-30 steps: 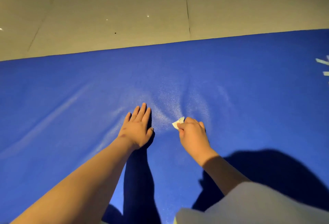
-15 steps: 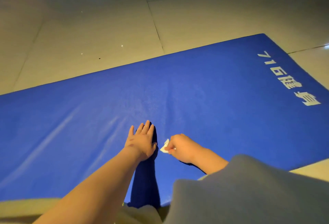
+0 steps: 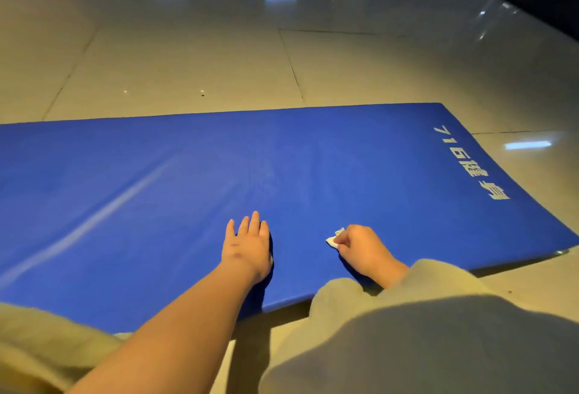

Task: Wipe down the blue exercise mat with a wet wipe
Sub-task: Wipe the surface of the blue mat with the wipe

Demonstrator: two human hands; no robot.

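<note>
The right hand (image 3: 363, 249) has slid away from the left hand (image 3: 249, 246) along the near edge of the blue mat (image 3: 344, 158), pinching a crumpled wet wipe (image 3: 334, 238) onto it, the left hand spread flat there, white lettering (image 3: 470, 162) toward the mat's far end, tiled floor (image 3: 188, 64) beyond.

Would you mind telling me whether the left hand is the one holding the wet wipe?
No, the left hand rests flat on the blue mat with fingers straight, while the right hand pinches the white wet wipe.

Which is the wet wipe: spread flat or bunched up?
Bunched: the wet wipe shows only as a small wad pinched by the right hand.
</note>
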